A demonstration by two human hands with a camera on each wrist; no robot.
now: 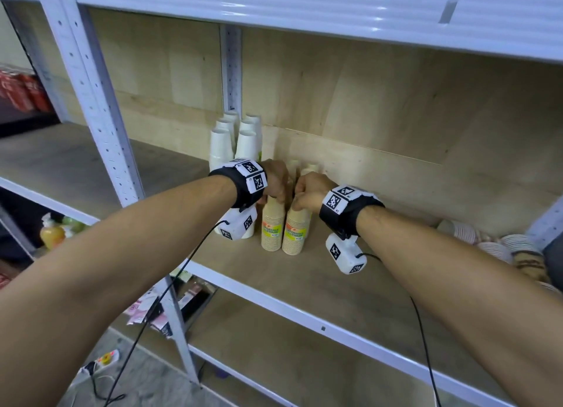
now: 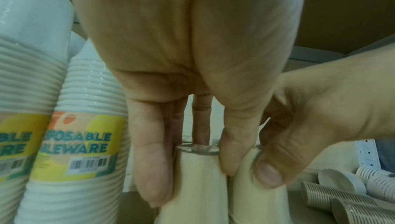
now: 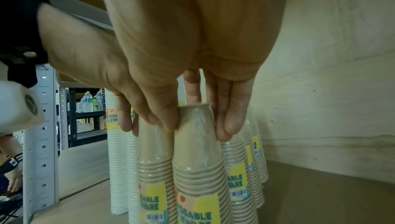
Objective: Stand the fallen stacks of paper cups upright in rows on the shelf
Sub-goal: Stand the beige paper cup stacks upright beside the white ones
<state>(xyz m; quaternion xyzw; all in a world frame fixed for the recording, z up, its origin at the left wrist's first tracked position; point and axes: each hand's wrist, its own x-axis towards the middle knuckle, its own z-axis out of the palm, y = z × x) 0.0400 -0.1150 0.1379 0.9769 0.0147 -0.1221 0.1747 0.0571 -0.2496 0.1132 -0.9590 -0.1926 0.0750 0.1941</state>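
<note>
2 tan cup stacks [image 1: 283, 228], upright, front of shelf [image 1: 304, 281]. Left hand [image 1: 275, 179] and right hand [image 1: 309, 191] each pinch 1 top. Advice: seat both flush, apparently touching, then release straight upward.

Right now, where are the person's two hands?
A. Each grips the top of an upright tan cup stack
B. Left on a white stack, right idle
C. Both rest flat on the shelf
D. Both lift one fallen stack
A: the left hand and right hand each pinch the top of one of two upright tan cup stacks standing side by side.
</note>
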